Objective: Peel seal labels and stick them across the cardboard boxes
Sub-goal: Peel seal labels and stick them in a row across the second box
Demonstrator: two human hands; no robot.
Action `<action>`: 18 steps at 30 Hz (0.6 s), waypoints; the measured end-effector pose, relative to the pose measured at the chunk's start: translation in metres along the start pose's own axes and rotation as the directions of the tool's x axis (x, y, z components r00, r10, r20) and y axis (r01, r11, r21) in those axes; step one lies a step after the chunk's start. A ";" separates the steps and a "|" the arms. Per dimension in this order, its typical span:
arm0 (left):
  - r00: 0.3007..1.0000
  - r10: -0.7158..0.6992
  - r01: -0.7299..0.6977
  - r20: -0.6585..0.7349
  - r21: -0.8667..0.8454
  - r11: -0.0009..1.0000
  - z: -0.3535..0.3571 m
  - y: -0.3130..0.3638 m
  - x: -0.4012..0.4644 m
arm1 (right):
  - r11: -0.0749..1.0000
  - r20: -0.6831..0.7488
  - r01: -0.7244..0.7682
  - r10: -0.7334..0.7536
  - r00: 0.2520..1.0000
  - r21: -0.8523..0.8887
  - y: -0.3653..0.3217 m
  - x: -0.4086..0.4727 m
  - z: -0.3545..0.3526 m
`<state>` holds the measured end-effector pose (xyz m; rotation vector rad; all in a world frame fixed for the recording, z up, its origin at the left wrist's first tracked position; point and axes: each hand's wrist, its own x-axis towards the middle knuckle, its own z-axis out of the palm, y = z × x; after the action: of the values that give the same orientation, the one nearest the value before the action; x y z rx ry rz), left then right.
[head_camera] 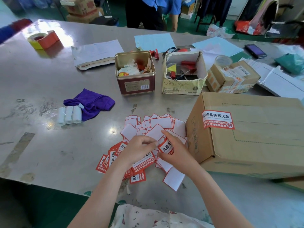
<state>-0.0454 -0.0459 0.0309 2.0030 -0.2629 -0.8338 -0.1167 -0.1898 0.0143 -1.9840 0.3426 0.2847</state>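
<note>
Nearest the camera, over the front edge of the metal table [49, 89], the person's two hands meet above a scatter of seal labels [139, 163] lying printed side up, with a heap of blank white backings [158, 124] just beyond them. The right hand [176, 155] pinches one seal label [165, 148], its fingers closed on it, the printed red-and-white face curling upward. The left hand [139, 149] has its thumb and forefinger drawn together at the white backing strip [153, 134] that rises from that label toward the far side; it appears to be peeling, though the exact contact point is partly hidden by the fingers. The held label's long axis runs roughly from the near left to the far right, slanting toward the cardboard box [256, 137].

That box stands just to the right of the hands, the right hand being the nearer one, and it already bears one label [218, 120] folded over its near top-left edge. Judging from this, the freed label will need carrying rightward and laying across a box edge.

Farther off sit a purple cloth [93, 102], three small white rolls [69, 115], a metal tin [135, 73] and an open carton of tools [183, 74].
</note>
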 end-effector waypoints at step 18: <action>0.991 -0.091 0.074 -0.093 -0.176 0.982 0.000 -0.010 -0.007 | 0.965 -0.105 0.105 -0.134 0.985 -0.240 0.002 -0.001 -0.006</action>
<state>-0.0522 -0.0364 0.0260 1.8971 -0.0479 -0.7773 -0.1180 -0.1965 0.0153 -2.2506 0.2740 0.1320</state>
